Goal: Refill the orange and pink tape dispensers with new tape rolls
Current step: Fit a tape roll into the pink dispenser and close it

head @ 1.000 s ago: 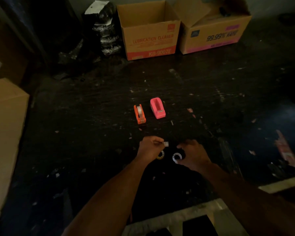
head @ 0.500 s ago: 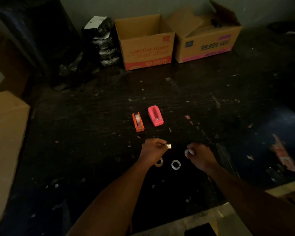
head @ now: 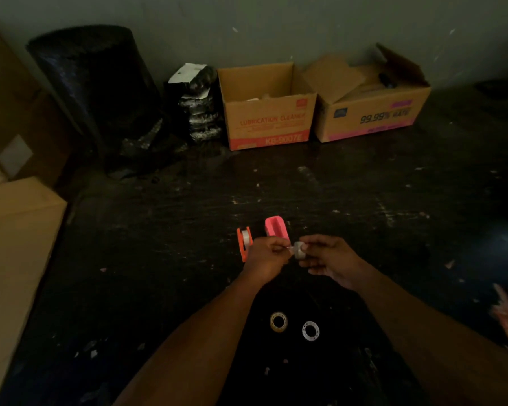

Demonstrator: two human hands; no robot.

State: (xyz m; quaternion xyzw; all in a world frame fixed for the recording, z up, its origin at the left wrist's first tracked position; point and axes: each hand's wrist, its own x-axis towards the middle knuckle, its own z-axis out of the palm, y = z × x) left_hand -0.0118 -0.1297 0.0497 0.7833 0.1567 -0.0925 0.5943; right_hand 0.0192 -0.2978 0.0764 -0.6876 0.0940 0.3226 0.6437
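An orange tape dispenser (head: 244, 243) with a clear roll in it stands on the dark floor. Beside it on the right is the pink dispenser (head: 275, 228), partly hidden by my hands. My right hand (head: 330, 260) holds a tape roll (head: 299, 249) in its fingertips just in front of the pink dispenser. My left hand (head: 269, 254) pinches a small spindle piece (head: 290, 248) against the roll's side. Two empty tape cores lie near me on the floor, a yellowish core (head: 278, 321) and a white core (head: 310, 331).
Two open cardboard boxes stand against the back wall, one labelled lubrication cleaner (head: 267, 112) and one further right (head: 370, 109). A black wrapped bundle (head: 97, 92) and a stack of black packets (head: 198, 104) sit at the back left. A large box (head: 12, 238) is at the left.
Both hands rose from the floor and came together; the right hand now holds a roll that meets the small piece in the left hand. The view tilted up, leaving the two cores nearer me.
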